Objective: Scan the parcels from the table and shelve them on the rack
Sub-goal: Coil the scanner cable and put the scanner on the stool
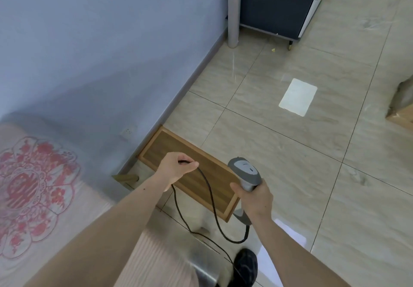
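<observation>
A grey handheld barcode scanner (245,170) is upright in my right hand (254,199), which grips its handle low and right of centre. Its black cable (210,199) loops down from the handle's base and back up to my left hand (176,166), which pinches the cable between thumb and fingers. Part of a brown cardboard parcel (402,116) shows at the right edge of the floor. A light wooden table (93,215) with a red floral pattern fills the lower left. No rack is in view.
A wooden panel (178,152) lies on the tiled floor by the blue wall. A pale tube (233,11) stands beside a dark grey cabinet (277,7) at the top. A shiny metal table leg (201,262) and my black shoe (245,266) are at the bottom.
</observation>
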### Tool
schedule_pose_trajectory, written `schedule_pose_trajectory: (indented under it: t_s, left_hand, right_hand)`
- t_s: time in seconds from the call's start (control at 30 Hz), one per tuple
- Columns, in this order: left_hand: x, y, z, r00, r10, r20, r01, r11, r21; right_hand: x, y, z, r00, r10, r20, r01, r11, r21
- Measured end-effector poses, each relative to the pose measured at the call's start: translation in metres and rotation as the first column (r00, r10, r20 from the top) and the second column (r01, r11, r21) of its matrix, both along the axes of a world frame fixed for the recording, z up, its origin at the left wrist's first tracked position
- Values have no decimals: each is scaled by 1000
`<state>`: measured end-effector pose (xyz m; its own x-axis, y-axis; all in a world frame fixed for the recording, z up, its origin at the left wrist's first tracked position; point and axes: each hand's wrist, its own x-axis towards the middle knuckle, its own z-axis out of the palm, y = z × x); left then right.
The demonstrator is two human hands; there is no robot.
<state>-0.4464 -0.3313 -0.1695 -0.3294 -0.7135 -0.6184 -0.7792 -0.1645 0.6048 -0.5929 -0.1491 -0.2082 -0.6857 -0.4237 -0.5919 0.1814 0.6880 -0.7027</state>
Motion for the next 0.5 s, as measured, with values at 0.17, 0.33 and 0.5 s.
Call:
schedule_pose_trajectory:
  t_s: [0.17,0.33,0.5]
  left_hand:
    - [16,-33,-43,943,-222,249,244,968,-61]
    - [25,-53,-88,895,-245,373,283,958,-52]
    - [25,-67,-131,723,-260,640,321,947,22]
  right_hand:
    - [11,-16,-64,985,-69,160,60,996,59]
    - [20,-27,-123,948,-151,279,124,986,112]
    - [28,-38,-155,964,-126,235,95,986,137]
